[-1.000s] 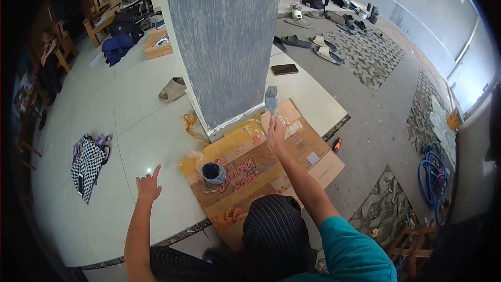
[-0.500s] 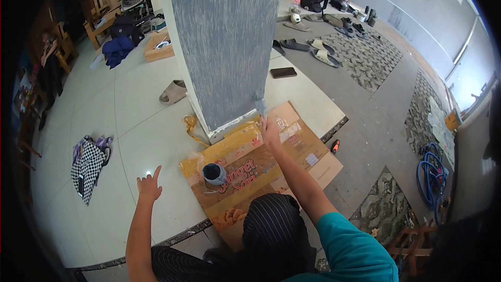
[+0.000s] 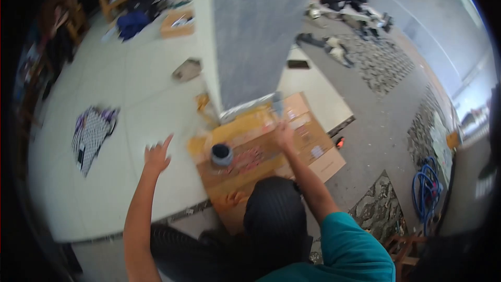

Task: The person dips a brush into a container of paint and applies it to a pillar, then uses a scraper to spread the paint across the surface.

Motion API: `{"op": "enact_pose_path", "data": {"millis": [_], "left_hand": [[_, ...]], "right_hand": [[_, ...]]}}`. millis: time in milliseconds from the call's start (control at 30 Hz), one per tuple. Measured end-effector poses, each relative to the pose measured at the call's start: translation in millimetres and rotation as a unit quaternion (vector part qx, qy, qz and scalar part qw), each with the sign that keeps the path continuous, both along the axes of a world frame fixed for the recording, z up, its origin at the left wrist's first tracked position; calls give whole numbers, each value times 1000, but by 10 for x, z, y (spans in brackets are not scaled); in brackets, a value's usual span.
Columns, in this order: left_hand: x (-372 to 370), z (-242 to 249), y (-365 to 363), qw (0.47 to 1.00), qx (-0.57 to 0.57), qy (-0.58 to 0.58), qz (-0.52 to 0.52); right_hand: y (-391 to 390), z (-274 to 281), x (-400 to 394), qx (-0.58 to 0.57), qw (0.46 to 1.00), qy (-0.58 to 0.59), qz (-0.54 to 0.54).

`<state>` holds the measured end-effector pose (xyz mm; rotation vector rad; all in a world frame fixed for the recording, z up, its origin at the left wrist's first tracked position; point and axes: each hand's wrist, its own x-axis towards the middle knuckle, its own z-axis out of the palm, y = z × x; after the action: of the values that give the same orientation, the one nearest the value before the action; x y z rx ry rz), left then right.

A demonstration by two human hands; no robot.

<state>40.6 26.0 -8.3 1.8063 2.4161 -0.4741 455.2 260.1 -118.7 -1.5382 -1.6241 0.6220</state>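
My right hand [image 3: 284,135] is closed around the handle of a paintbrush [image 3: 278,105]. The grey-coated bristles are at the lower right corner of a grey pillar [image 3: 255,37]; blur hides whether they touch it. My left hand [image 3: 157,157] hovers over the pale tiles with nothing in it, index finger stretched out and the others partly bent. Between my hands, a small tub with a dark inside [image 3: 222,155] stands on a flattened cardboard sheet [image 3: 318,164]. Yellowish tape or plastic [image 3: 203,103] lies by the pillar's base.
A phone [image 3: 298,64] lies right of the pillar, a slipper [image 3: 187,70] to its left. Checked cloth [image 3: 93,138] lies on the tiles at left. A coiled blue hose [image 3: 425,188] is at right. Another person [image 3: 60,37] sits at far left.
My view has tilted and shifted, so the scene sits higher and farther right. The brush has moved slightly down relative to the pillar's corner. My left hand stays raised and empty.
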Motion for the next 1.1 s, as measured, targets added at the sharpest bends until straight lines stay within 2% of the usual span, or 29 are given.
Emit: {"op": "enact_pose_path", "data": {"millis": [33, 100, 200, 300, 333, 400, 433, 467, 500, 567, 600, 633, 667, 700, 733, 767, 800, 833, 867, 900, 933, 1000, 1067, 1100], "left_hand": [[39, 88, 12, 1000, 24, -17, -6], [153, 278, 93, 1000, 18, -18, -19], [152, 256, 323, 994, 39, 40, -97], [226, 190, 647, 995, 46, -10, -93], [326, 90, 725, 994, 49, -13, -95], [507, -78, 838, 991, 15, -133, -19], [565, -85, 796, 991, 17, -134, -23], [654, -113, 704, 982, -12, -184, -46], [735, -141, 601, 969, -42, -231, -72], [648, -728, 622, 935, 8, -340, -96], [673, -737, 579, 930, 46, -350, -102], [738, -750, 550, 921, 84, -364, -114], [782, -812, 605, 913, 85, -389, -89], [814, -1149, 695, 928, 133, -330, -115], [900, -914, 628, 894, 122, -429, -42], [1004, -764, 596, 905, 127, -406, -10], [1035, -868, 595, 881, 154, -448, 1], [1136, -780, 572, 886, 162, -434, 14], [1201, -748, 546, 892, 168, -418, 33], [1235, -908, 532, 876, 206, -435, 32], [1271, -1026, 553, 858, 241, -452, 36], [1385, -907, 528, 867, 248, -430, 47], [1500, -788, 512, 874, 255, -407, 70], [1525, -751, 526, 869, 261, -416, 57]], "right_hand": [[-100, -49, 92, -47, 999, -9, -2], [-273, 2, 209, 5, 1000, 5, 18], [-218, 534, 274, 42, 992, -73, 98], [271, 1070, 139, 78, 961, -134, 229], [347, 1380, 49, 20, 946, -199, 254], [436, 1914, -159, -67, 898, -347, 261], [423, 2150, -287, -110, 874, -396, 257], [375, 2313, -405, -153, 847, -444, 250], [333, 2282, -464, -153, 849, -443, 243], [387, 1990, -497, -40, 831, -496, 250], [694, 1404, -431, -17, 843, -478, 247], [685, 1392, -430, -59, 842, -453, 287], [379, 1763, -460, -101, 849, -450, 259], [247, 1906, -422, -53, 856, -455, 241], [551, 1577, -368, -7, 845, -463, 268], [97, 2188, -477, -38, 874, -445, 191], [301, 2058, -442, -55, 897, -362, 248], [329, 2015, -447, 0, 922, -282, 266], [204, 2158, -468, -27, 942, -180, 281], [119, 2243, -525, 72, 937, -170, 296], [76, 2310, -597, 79, 937, -175, 293], [42, 2339, -728, 90, 935, -183, 289], [21, 2324, -861, 57, 965, -21, 256], [-29, 2378, -888, 66, 965, -11, 254]]}}
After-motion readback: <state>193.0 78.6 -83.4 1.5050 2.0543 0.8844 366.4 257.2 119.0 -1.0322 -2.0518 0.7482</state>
